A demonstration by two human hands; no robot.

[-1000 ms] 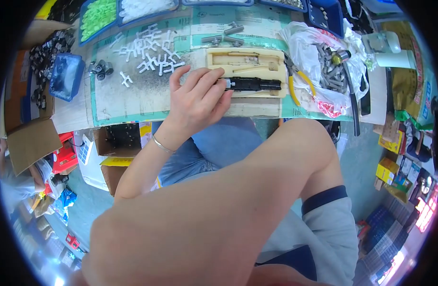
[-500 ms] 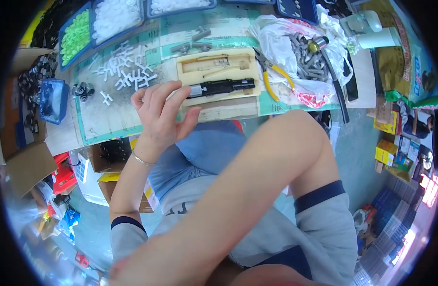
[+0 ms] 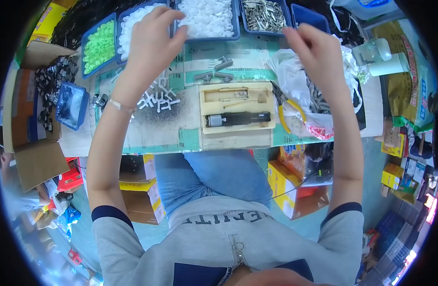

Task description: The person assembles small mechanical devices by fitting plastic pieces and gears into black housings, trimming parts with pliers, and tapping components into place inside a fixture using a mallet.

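My left hand is over the blue trays at the back, with thumb and fingers apart beside a tray of white plastic pieces; nothing shows between them. By the right side of a tray of small metal pins, my right hand is closed with its fingers curled; whatever they may hold is hidden. Between my forearms a cream fixture block lies on the table. In its front slot rests a black tool with a silver end, touched by neither hand.
Yellow-handled pliers lie right of the block, beside a plastic bag of grey parts. Grey tubes lie behind it and white branched pieces to its left. A tray of green pieces and a cardboard box stand left.
My left hand has left the black tool and moved up to the back trays. My right arm, earlier bent across my body, now reaches toward the back right. The view has shifted.
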